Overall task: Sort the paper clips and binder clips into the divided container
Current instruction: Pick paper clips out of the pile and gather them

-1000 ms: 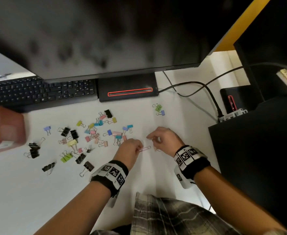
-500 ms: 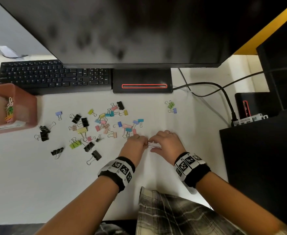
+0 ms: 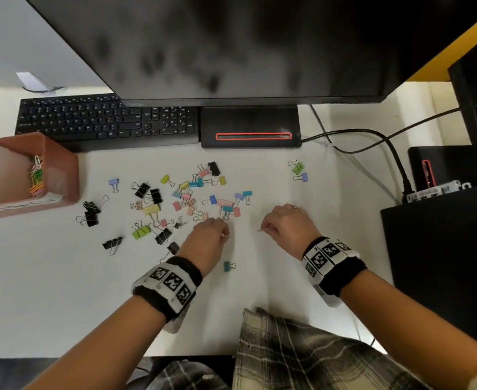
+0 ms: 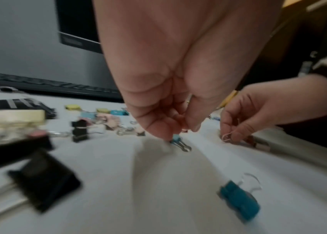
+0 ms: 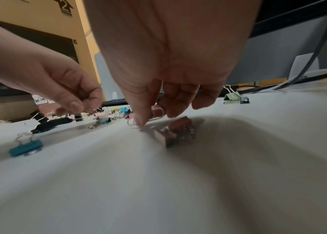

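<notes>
Plainly, each hand pinches thin wire: the right hand (image 3: 286, 225) a pink paper clip (image 5: 157, 112), the left hand (image 3: 209, 237) what looks like another clip. Either could slip during the long carry to the red divided container (image 3: 62, 175), or snag the binder clips (image 3: 181, 198) scattered between.

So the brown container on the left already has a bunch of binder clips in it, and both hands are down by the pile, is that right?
Not quite. The head view shows the brown container holds coloured paper clips, not binder clips. It does stand on the left, and both hands, left hand and right hand, are by the pile.
</notes>
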### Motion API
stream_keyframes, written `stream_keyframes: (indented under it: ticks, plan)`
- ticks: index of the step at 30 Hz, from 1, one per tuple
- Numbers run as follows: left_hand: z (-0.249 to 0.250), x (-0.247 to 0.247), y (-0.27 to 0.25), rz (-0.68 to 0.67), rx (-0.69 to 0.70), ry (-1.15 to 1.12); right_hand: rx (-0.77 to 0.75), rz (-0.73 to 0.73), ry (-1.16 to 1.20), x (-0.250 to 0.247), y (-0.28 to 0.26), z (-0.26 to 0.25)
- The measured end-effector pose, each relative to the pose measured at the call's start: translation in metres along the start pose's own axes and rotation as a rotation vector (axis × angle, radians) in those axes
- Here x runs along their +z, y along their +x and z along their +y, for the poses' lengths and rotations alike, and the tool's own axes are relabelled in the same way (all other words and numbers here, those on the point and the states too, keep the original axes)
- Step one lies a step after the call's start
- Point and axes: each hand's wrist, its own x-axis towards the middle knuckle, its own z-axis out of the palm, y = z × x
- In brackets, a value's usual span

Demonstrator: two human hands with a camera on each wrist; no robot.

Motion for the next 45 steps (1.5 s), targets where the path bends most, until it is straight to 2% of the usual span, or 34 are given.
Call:
stream_keyframes:
  ticks: [2,4,7,9,13,16,22,24,28,32,35,40,43,45]
  plan:
    - [-0.012,-0.012,-0.007,0.059,-0.011,-0.034,-0.041,0.081,0.061,-0.002,0.007,-0.007]
    - [-0.022,-0.018,-0.011,0.091,-0.036,-0.040,-0.106,0.087,0.129,-0.003,0.017,-0.018]
    - [-0.029,-0.019,-0.014,0.097,-0.081,-0.065,-0.220,-0.027,0.140,0.000,0.029,-0.031]
    - [-0.028,-0.014,-0.016,0.107,-0.028,-0.093,-0.222,-0.094,0.107,0.003,0.030,-0.029]
    - [-0.022,-0.003,-0.021,0.094,0.147,-0.114,-0.103,-0.009,0.108,0.007,0.014,-0.010]
    - [-0.020,0.004,-0.017,0.077,0.240,-0.035,-0.001,0.042,0.045,0.006,-0.001,-0.001]
    - [-0.016,0.007,-0.002,-0.077,0.274,-0.015,0.039,0.041,0.034,0.004,-0.006,0.004]
    - [-0.017,0.005,-0.001,-0.084,0.286,-0.074,0.090,0.071,0.059,0.000,-0.004,0.007]
    - [-0.023,-0.005,-0.005,0.009,0.282,-0.142,0.212,0.157,0.183,-0.020,0.007,0.019]
    - [-0.035,-0.020,-0.009,0.181,0.180,-0.068,0.292,0.180,0.315,-0.039,0.034,0.032]
    - [-0.049,-0.024,-0.011,0.174,0.047,-0.004,0.244,0.173,0.377,-0.037,0.043,0.028]
    - [-0.058,-0.026,-0.015,-0.018,0.141,-0.145,0.051,0.115,0.255,-0.026,0.043,-0.026]
    - [-0.061,-0.033,-0.017,0.023,0.164,-0.087,-0.085,0.069,0.173,-0.019,0.054,-0.066]
    - [-0.067,-0.037,-0.021,0.023,0.069,-0.024,-0.187,0.011,0.164,-0.011,0.066,-0.088]
